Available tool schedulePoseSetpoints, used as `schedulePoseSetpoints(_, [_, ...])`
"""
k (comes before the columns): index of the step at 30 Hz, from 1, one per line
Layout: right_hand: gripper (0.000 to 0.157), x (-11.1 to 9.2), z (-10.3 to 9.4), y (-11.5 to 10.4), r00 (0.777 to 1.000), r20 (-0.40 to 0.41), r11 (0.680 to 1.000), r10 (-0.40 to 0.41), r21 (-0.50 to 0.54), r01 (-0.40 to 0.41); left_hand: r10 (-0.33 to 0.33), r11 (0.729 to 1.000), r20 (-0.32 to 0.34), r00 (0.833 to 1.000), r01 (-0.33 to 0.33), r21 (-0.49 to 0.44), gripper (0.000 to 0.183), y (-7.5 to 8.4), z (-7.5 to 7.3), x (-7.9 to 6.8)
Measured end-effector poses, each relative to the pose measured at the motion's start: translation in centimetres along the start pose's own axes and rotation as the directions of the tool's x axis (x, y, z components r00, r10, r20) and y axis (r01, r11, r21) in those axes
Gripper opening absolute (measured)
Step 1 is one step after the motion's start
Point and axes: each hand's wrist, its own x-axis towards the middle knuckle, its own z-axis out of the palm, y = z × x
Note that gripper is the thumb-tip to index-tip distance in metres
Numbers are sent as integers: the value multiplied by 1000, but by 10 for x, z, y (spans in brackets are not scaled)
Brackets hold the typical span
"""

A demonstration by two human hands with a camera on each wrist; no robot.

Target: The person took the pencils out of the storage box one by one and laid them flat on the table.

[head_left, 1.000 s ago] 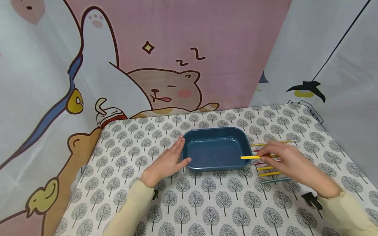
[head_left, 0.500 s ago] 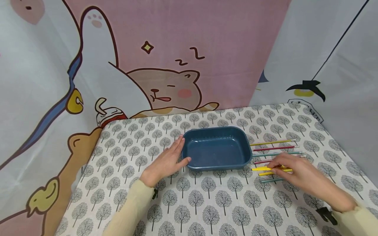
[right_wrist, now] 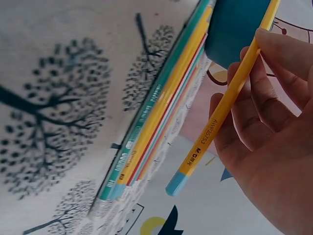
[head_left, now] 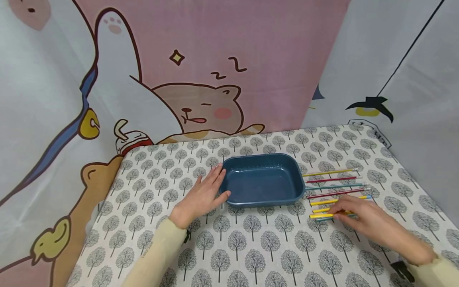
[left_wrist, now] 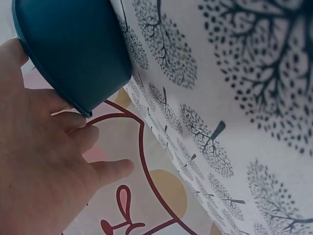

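My right hand (head_left: 373, 227) pinches a yellow pencil (right_wrist: 222, 105) with a light blue end between thumb and fingers. In the right wrist view the pencil slants above the other pencils, apart from them. In the head view its yellow tip (head_left: 320, 216) overlaps the nearest of the row, beside a green pencil (head_left: 324, 219). My left hand (head_left: 201, 199) lies against the left side of a dark blue rectangular tray (head_left: 261, 185), fingers extended along its rim. The left wrist view shows those fingertips touching the tray's edge (left_wrist: 54, 90). Nothing lies in the tray.
Right of the tray, several pencils lie roughly parallel, among them a far yellow one (head_left: 328, 173), a red one (head_left: 333, 179) and a teal one (head_left: 335, 186). A tree-print cloth (head_left: 236, 239) covers the table. Cartoon-printed curtains (head_left: 279, 59) stand behind and beside it.
My right hand has moved from the tray's right rim toward the near end of the pencil row, carrying the yellow pencil. My left hand stays against the tray.
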Motion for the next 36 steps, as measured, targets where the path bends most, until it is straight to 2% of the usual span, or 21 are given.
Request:
schedulePoseSetpoints(6, [41, -4, 5, 5, 999, 21, 999, -33, 18, 32, 1, 1000, 6, 1000, -1, 26, 79, 0, 1, 0])
schedulePoseSetpoints(14, [43, -11, 9, 11, 999, 24, 999, -27, -35, 28, 14, 1000, -5, 1000, -14, 19, 80, -1, 2, -1])
schedulePoseSetpoints(19, [42, -18, 11, 18, 999, 15, 999, -29, -41, 30, 0, 1000, 18, 1000, 0, 7, 79, 0, 1, -1])
schedulePoseSetpoints(36, [40, -24, 15, 28, 997, 63, 999, -34, 20, 32, -9, 1000, 17, 1000, 9, -1, 79, 1, 2, -1])
